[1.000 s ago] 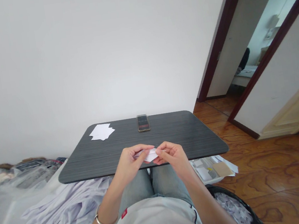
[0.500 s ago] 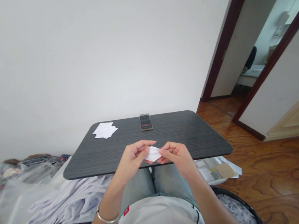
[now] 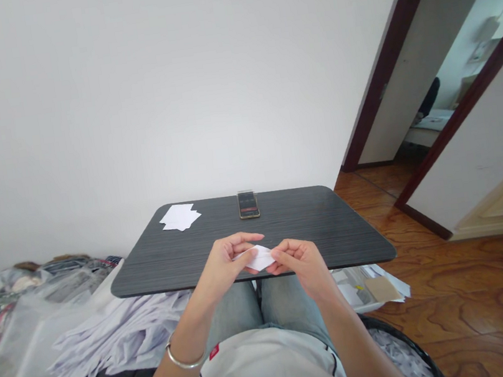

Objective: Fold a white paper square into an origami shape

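Observation:
A small folded piece of white paper (image 3: 261, 259) is held up between my two hands, over the near edge of the dark table. My left hand (image 3: 230, 262) pinches its left side between the thumb and the fingers beneath, with the index finger stretched out above it. On the other side, my right hand (image 3: 298, 262) grips the right corner between thumb and fingertips. The fingers partly cover the paper's ends.
On the dark table (image 3: 221, 237), loose white paper sheets (image 3: 179, 216) lie at the far left and a phone (image 3: 248, 205) at the back middle. White folded cloth (image 3: 127, 336) sits lower left. At right are a tray of papers (image 3: 370, 287) and a black bag of scraps (image 3: 401, 352).
The view has shifted slightly. Both hands keep hold of the paper, and its visible part and the finger positions have changed only a little.

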Demonstrator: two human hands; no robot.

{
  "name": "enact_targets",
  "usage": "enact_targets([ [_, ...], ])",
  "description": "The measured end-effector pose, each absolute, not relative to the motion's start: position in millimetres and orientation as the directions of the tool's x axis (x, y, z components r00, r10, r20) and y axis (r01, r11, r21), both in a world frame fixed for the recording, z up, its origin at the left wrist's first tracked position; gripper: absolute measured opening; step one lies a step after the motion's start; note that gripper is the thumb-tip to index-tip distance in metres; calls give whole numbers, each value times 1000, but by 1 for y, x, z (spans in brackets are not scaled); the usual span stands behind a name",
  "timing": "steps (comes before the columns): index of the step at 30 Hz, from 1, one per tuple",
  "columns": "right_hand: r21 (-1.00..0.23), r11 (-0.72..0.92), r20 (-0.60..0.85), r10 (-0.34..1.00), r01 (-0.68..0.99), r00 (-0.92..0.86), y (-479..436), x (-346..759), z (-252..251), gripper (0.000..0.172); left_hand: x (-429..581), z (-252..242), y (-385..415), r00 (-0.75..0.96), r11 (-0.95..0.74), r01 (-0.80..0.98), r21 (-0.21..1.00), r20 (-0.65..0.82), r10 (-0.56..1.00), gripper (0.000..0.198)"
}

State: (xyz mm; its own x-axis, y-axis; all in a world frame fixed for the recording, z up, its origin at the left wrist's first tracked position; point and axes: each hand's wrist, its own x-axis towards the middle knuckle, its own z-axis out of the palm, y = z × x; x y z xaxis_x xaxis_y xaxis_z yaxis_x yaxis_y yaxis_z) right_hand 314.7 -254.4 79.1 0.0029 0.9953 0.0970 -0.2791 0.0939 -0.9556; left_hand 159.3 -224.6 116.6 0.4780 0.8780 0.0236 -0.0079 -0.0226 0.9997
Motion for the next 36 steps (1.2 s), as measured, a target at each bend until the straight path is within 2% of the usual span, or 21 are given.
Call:
enact_targets([
  [6,-960,139,126,990,-242,69,-253,316,78,18,161,115,-224,438,-39,11,999,31,898,40],
  [12,-971,163,149,985,-174,87,-250,322,73,20,163,113,-224,391,-122,34,992,99,915,41],
  [21,-971,194,175,975,-136,141,-249,324,70,26,164,108,-225,407,-257,75,963,206,890,54],
  [29,-972,192,171,974,-139,149,-247,325,69,26,163,106,-223,429,-281,105,954,211,878,53],
  [36,-968,219,204,970,-120,131,-252,320,76,21,166,109,-222,390,-328,247,912,216,895,45],
])
